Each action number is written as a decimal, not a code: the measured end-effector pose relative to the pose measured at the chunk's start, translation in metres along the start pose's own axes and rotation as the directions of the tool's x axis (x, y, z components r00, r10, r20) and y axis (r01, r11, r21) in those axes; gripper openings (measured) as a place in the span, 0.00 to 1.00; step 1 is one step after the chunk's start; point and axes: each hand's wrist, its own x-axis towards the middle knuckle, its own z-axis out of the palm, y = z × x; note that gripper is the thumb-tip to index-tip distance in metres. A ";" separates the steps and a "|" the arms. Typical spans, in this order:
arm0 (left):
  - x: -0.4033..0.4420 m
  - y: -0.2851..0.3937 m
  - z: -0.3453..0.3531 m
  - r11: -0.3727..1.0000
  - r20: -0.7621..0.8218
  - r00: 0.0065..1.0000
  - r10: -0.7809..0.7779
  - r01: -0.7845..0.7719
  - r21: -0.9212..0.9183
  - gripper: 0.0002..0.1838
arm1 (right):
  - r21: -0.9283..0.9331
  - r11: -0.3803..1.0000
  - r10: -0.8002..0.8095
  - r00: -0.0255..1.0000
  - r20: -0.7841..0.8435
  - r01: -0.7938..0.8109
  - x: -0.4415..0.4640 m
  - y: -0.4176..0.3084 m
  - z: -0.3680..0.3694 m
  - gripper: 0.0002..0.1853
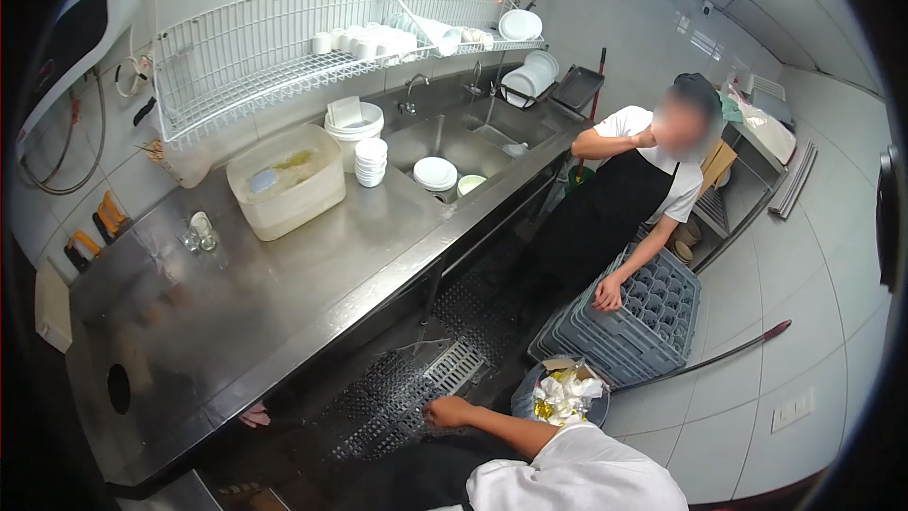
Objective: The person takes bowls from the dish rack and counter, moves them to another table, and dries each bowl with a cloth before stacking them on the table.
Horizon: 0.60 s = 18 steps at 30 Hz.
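My right hand [449, 412] hangs over the dark floor with its fingers curled in, and I see nothing in it. It is nearest to the floor drain grate [456, 366] and the perforated black mat [378, 407], touching neither. To its right stands a bin [567, 390] full of crumpled white and yellow waste. My left hand is out of view. A small pinkish thing [253, 414] shows under the counter edge; I cannot tell what it is.
A co-worker in a black apron [615, 199] rests one hand on stacked grey glass racks [629, 312]. On the steel counter [236, 322] stand a plastic tub [288, 213] and stacked white bowls [371, 163]. The sink [445, 147] holds plates [435, 173]. Cups [364, 43] sit on the wire shelf [236, 80].
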 end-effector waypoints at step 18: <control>-0.053 0.245 0.450 0.912 0.537 0.802 0.260 -0.021 -0.410 0.11 | 0.196 0.966 0.229 0.906 -0.357 -0.167 0.018 0.155 -0.193 0.19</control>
